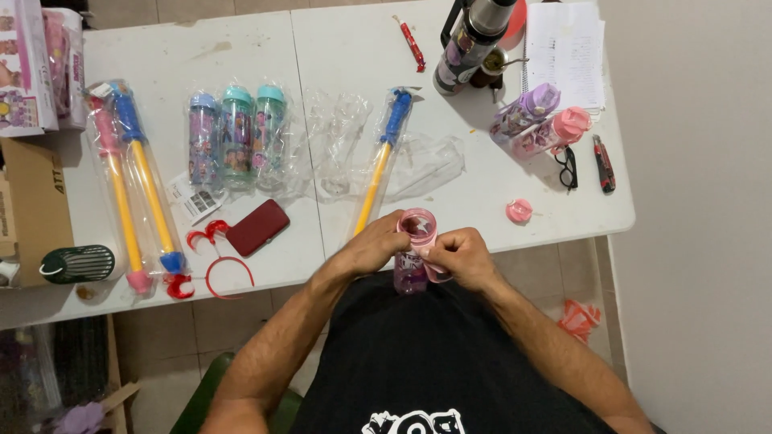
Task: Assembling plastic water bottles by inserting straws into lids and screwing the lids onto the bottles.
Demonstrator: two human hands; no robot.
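Head view, looking down on a white table (482, 185). Both hands meet at the near table edge, against the person's chest, around a pink drinking bottle (413, 255) held upright. The left hand (371, 247) wraps its side with fingers pinching at the open rim; the right hand (460, 255) is pressed to the other side, fingertips closed on the mouth. The bottle appears uncapped: a small pink cap (519, 210) lies apart on the table to the right. Judged from this, the bottle is out of its wrapping and opened, with work at the mouth under way. Two more bottles, purple and pink (540, 122), lie unwrapped farther back; three bottles in clear wrap (236, 137) remain packed at left, beside empty clear bags (354, 145) and wrapped water squirters (129, 185).

Hidden or unclear: what the fingertips grip inside the rim cannot be made out; the bottle's lower part is covered by hands and shirt.
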